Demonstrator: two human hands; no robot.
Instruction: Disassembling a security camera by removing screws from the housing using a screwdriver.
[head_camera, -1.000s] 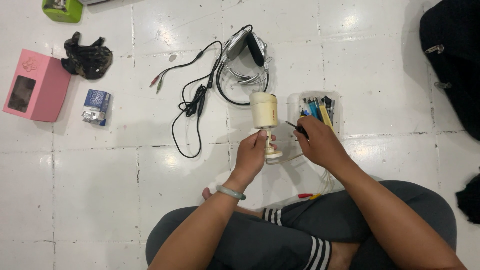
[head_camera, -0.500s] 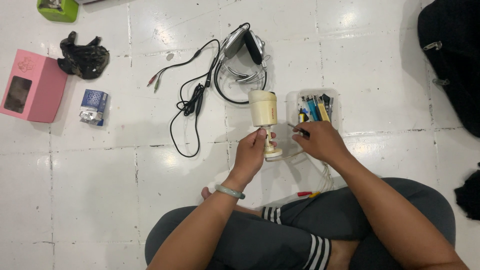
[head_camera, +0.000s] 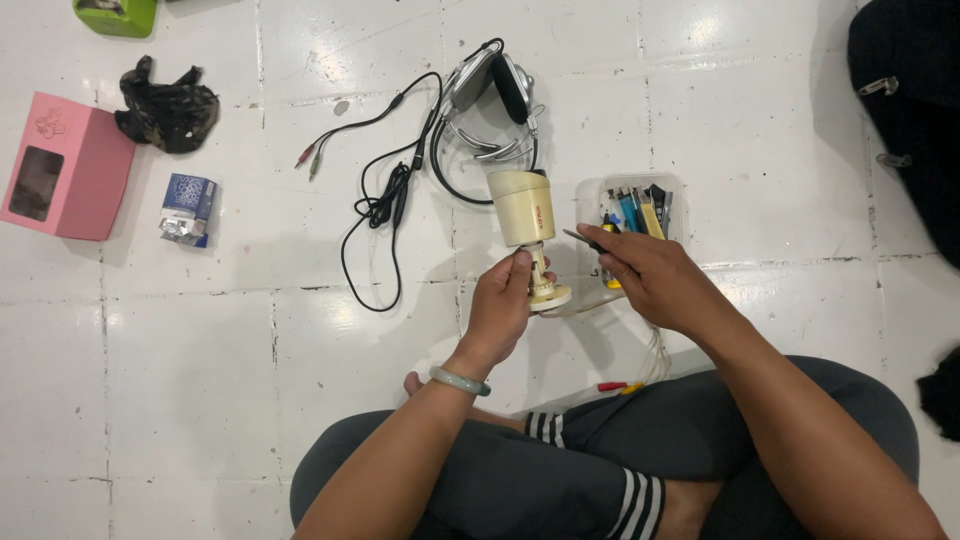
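While the left hand (head_camera: 503, 305) steadies a cream camera (head_camera: 524, 208) by its stem at frame centre, the right hand (head_camera: 648, 275) pinches a thin tool (head_camera: 578, 237) beside it.

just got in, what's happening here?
A person sits cross-legged on a white tiled floor. The left hand grips the stem of a cream camera by its round base. The right hand holds a thin dark tool pointed toward the camera. A clear box of tools, a headset with cables, and a pink box lie around.
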